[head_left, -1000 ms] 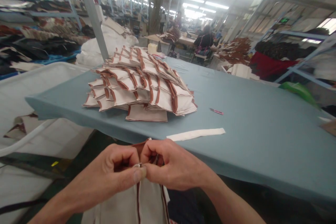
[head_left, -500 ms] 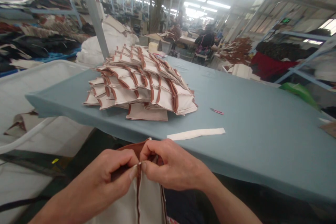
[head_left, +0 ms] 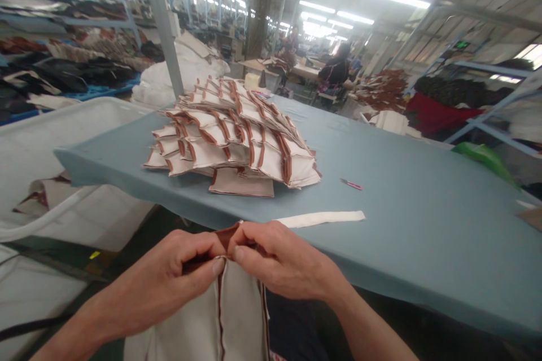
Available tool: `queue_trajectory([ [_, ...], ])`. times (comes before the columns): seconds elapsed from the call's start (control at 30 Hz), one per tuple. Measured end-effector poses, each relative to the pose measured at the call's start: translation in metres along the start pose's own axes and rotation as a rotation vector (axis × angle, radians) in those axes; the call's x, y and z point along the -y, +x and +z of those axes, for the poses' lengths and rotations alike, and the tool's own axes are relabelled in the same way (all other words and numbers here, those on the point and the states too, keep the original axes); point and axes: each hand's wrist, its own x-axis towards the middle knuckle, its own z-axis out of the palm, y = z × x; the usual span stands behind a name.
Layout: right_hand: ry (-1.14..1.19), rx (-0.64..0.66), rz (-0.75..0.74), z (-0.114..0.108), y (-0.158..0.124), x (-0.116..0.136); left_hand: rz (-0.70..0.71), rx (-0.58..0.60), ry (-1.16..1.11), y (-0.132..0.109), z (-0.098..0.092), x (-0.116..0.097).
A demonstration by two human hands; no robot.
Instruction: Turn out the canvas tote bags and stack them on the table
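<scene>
A cream fabric piece with brown edging (head_left: 243, 299) hangs below the table's near edge, a dark seam running down its middle. At the top of that seam, my left hand (head_left: 182, 271) pinches the edge between thumb and fingers. Close beside it my right hand (head_left: 275, 259) has thumb and forefinger closed on the brown-lined top edge. The fingertips of both hands nearly meet, and the fabric between them is partly hidden. Just beyond my right hand lies a white strip (head_left: 324, 218) on the table.
On the blue-green table (head_left: 415, 208) rests a large pile of cream pieces with brown edges (head_left: 237, 135). A small pink-handled cutter (head_left: 352, 184) lies to its right. White bins (head_left: 105, 110) stand at the left. Farther back, a person (head_left: 334, 73) is among more fabric heaps.
My fingertips have shifted slightly along the top of the seam, and the right thumb has lifted a little. The view has moved slightly, so the table and pile appear farther right.
</scene>
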Motion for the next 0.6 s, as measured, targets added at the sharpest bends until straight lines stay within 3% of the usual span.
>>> queue_trajectory([
  [0.13, 0.006, -0.026, -0.015, 0.004, -0.002, -0.002, 0.102, -0.05, 0.051, -0.001, 0.003, -0.003],
  [0.3, -0.188, -0.089, -0.114, 0.011, -0.002, -0.006, 0.239, -0.168, 0.207, -0.002, 0.005, -0.013],
  [0.6, -0.394, -0.162, -0.282, 0.011, -0.003, -0.017, 0.303, -0.293, 0.277, 0.004, 0.009, -0.017],
])
